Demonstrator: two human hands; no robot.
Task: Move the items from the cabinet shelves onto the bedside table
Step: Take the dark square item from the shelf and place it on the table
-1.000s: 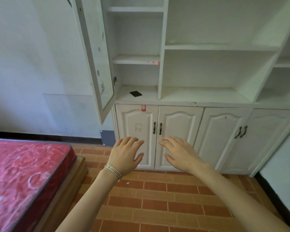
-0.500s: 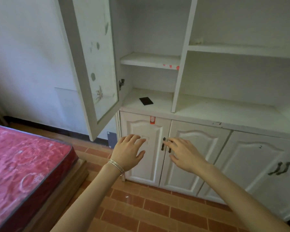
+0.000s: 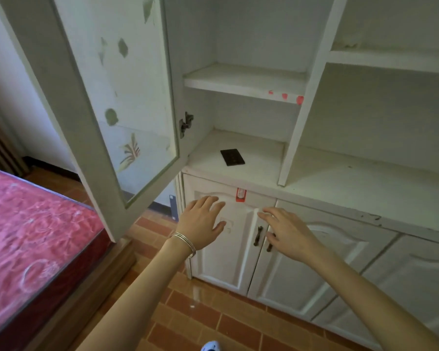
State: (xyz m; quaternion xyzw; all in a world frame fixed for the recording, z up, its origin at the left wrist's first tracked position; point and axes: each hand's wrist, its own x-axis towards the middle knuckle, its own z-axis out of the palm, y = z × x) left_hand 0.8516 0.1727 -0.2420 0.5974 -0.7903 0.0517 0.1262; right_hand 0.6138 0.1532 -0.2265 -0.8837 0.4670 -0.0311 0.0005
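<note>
While both hands hover empty with fingers spread before the white lower cabinet doors (image 3: 221,239), left hand (image 3: 200,224) and right hand (image 3: 287,234), the flat black rectangular card (image 3: 232,157) lies on the lowest open shelf (image 3: 259,158), beyond them. Being so thin, it may resist pinching and slide farther back, and the open glass-panelled door (image 3: 107,97) on the left could catch an elbow.

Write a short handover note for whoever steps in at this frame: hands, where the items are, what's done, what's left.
Left hand: open and empty, in front of the lower cabinet doors.
Right hand: open and empty, fingers spread near the dark door handles.
Items: one flat black item lies on the lowest open shelf behind the open glass door; the other visible shelves look bare.
Done: nothing is in hand. The bedside table is out of view.
Left: pick up the black item and carry it to the bedside table.
</note>
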